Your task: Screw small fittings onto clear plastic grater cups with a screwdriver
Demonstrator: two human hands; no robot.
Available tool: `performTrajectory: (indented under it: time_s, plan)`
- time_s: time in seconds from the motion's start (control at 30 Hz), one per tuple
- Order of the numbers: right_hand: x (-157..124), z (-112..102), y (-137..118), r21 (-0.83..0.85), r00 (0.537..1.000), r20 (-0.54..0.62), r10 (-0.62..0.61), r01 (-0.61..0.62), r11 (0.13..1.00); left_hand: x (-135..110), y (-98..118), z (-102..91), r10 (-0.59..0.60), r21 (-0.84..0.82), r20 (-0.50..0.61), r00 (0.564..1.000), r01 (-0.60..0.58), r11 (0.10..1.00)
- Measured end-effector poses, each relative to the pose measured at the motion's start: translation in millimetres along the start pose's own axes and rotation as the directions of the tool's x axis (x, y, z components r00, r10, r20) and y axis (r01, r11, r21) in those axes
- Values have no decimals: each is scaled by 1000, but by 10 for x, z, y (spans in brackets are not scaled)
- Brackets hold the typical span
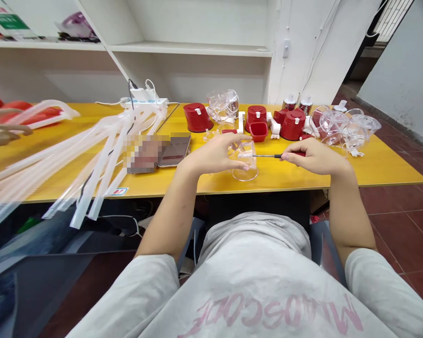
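My left hand (223, 154) is wrapped round the side of a clear plastic cup (249, 174) on the yellow table, thumb in front and fingers behind. In my right hand (312, 156) is a screwdriver (273, 156) with a red and black handle. Its thin metal shaft points left, and the tip meets the cup's clear wall near my left fingers. Whether a screw sits at the tip is too small to tell. Just behind the cup are a small red tray (258, 132) and a red cup-shaped part (256, 116).
Long translucent plastic strips (102, 150) cover the table's left side, with a phone (175, 151) beside them. More red cups (198, 117) and clear plastic parts (352, 129) stand along the back. A power strip (148, 101) lies at the rear. Another person's hand (3, 126) is at far left.
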State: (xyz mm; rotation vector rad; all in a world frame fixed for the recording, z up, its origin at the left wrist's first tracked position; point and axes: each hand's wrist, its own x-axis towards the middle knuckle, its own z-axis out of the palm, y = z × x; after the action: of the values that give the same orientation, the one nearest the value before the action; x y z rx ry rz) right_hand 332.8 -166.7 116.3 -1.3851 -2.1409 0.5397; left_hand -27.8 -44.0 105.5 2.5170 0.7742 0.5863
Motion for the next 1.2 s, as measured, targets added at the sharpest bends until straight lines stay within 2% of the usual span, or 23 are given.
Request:
performTrajectory:
  time_s: [0.17, 0.4, 0.73, 0.83, 1.03, 1.13, 1.2]
  plan:
    - [-43, -80, 120, 5, 991, -131, 41, -40, 999, 18, -51, -8, -11, -48, 43, 999, 13, 999]
    - [-4, 11, 147, -11, 975, -219, 26, -29, 1000, 39, -54, 34, 8, -83, 41, 999, -4, 997]
    - [-97, -46, 43, -4, 985, -169, -18, 18, 1000, 57, -35, 46, -8, -73, 35, 999, 10, 997]
    - [-81, -26, 18, 6, 984, -179, -7, 9, 1000, 58, -20, 51, -11, -71, 34, 999, 14, 997]
    - [-9, 27, -56, 21, 992, -124, -14, 17, 1000, 72, 14, 84, -13, -83, 20, 1000, 15, 996]
    - [-2, 15, -50, 108, 989, -143, 22, -7, 994, 76, 31, 98, -20, -83, 19, 1000, 22, 996]
    - [-10, -8, -27, 255, 981, -175, 79, -33, 966, 72, 50, 103, -34, -78, 18, 999, 36, 996]
